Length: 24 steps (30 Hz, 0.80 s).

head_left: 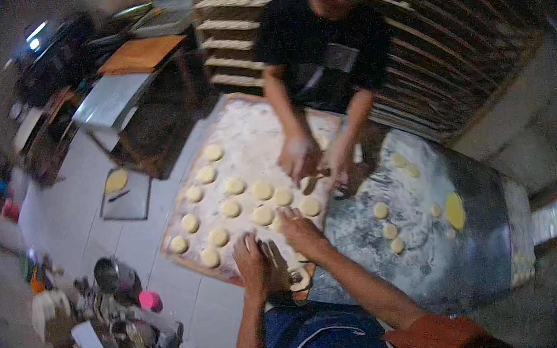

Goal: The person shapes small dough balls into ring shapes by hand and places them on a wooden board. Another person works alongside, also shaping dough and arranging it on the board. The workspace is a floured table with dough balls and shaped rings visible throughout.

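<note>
On floured board [183, 253] | left hand [251, 262] flat, empty | right hand [298, 231] on dough rounds [263, 215], grip unclear

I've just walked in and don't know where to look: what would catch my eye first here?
First, the floured wooden board in the middle, dotted with rows of pale round dough pieces. The wearer's left hand and right hand press on its near edge, while a person in a black shirt works dough from the far side. To the right lies a flour-dusted metal table with more rounds.
</note>
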Tool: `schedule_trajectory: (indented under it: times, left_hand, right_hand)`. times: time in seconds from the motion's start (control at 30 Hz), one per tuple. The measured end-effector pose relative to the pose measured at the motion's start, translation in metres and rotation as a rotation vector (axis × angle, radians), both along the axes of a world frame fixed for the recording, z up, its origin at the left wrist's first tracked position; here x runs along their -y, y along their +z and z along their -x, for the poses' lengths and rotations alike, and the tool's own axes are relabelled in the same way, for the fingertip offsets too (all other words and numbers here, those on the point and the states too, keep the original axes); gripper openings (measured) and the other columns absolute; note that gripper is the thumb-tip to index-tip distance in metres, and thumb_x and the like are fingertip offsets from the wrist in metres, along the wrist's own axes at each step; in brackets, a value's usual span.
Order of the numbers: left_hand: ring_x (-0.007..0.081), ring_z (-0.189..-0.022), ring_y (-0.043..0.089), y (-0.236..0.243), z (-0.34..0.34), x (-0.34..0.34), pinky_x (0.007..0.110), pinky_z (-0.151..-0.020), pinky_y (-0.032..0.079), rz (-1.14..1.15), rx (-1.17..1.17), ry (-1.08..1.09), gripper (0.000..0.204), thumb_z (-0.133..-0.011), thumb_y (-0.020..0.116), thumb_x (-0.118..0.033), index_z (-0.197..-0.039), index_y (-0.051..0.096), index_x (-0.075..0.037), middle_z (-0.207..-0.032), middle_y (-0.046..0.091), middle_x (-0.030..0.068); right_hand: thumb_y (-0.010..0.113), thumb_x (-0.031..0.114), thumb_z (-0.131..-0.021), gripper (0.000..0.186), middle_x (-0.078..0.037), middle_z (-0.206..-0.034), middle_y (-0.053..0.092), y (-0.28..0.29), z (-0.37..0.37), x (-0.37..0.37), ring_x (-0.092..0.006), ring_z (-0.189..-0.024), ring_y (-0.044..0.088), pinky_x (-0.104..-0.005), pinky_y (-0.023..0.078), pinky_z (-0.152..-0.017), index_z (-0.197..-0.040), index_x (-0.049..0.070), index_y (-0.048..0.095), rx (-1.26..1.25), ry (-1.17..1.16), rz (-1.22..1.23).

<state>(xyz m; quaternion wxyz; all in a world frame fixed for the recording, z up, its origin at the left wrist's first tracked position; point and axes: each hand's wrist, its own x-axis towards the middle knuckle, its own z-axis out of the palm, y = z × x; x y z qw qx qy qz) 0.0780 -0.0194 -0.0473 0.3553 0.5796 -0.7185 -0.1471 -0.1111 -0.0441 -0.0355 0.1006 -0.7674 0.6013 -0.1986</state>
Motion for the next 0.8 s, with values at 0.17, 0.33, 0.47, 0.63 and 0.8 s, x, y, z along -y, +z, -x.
schedule_trajectory:
  times: [0.17, 0.33, 0.47, 0.63, 0.8]
  left_hand:
    - [0.0404, -0.083, 0.053, 0.01, 0.034, 0.084, 0.048, -0.072, 0.042, -0.214, -0.044, -0.224, 0.014, -0.083, 0.056, -0.006, -0.095, 0.053, 0.002, -0.09, 0.055, 0.022]
    - [0.0334, -0.073, 0.053, 0.03, 0.047, 0.093, 0.045, -0.062, 0.041, -0.005, 0.126, -0.348, 0.021, -0.077, 0.069, -0.005, -0.08, 0.048, -0.002, -0.074, 0.052, 0.0162]
    - [0.0229, -0.073, 0.062, 0.064, 0.095, 0.032, 0.036, -0.068, 0.05, -0.333, -0.307, -0.464, 0.045, -0.076, 0.067, 0.005, -0.117, 0.051, -0.004, -0.082, 0.066, 0.0082]
    - [0.0301, -0.086, 0.067, 0.07, 0.246, -0.047, 0.038, -0.072, 0.053, -0.529, -0.362, -0.777, 0.056, -0.073, 0.066, 0.007, -0.123, 0.044, -0.002, -0.099, 0.067, 0.0168]
    - [0.0386, -0.088, 0.062, 0.057, 0.34, -0.072, 0.044, -0.077, 0.05, -0.193, -0.347, -0.679, 0.045, -0.081, 0.074, -0.019, -0.114, 0.053, 0.002, -0.097, 0.063, 0.0199]
  right_hand:
    - [0.06, 0.011, -0.077, 0.023, -0.021, -0.086, 0.065, 0.04, -0.005, 0.008, -0.0381, -0.083, 0.064, -0.0472, 0.051, -0.077, -0.099, 0.003, 0.06, 0.204, -0.171, -0.34]
    - [0.074, 0.016, -0.073, 0.027, -0.007, -0.087, 0.064, 0.029, 0.04, -0.019, -0.0168, -0.081, 0.06, -0.0348, 0.048, -0.072, -0.091, 0.002, 0.061, 0.819, 0.047, -0.227]
    - [0.075, 0.012, -0.076, 0.026, -0.006, -0.09, 0.067, 0.047, 0.177, -0.086, -0.0141, -0.087, 0.061, -0.0333, 0.051, -0.077, -0.098, 0.002, 0.065, 0.71, -0.108, -0.201]
    - [0.074, 0.009, -0.069, 0.017, -0.012, -0.079, 0.067, -0.011, 0.359, -0.126, -0.0243, -0.073, 0.065, -0.0392, 0.051, -0.066, -0.082, 0.003, 0.065, 0.486, -0.72, 0.052]
    - [0.078, 0.016, -0.063, 0.025, -0.01, -0.071, 0.062, -0.053, 0.428, -0.113, -0.0227, -0.065, 0.059, -0.0388, 0.047, -0.06, -0.071, 0.003, 0.058, 0.055, -0.644, 0.173]
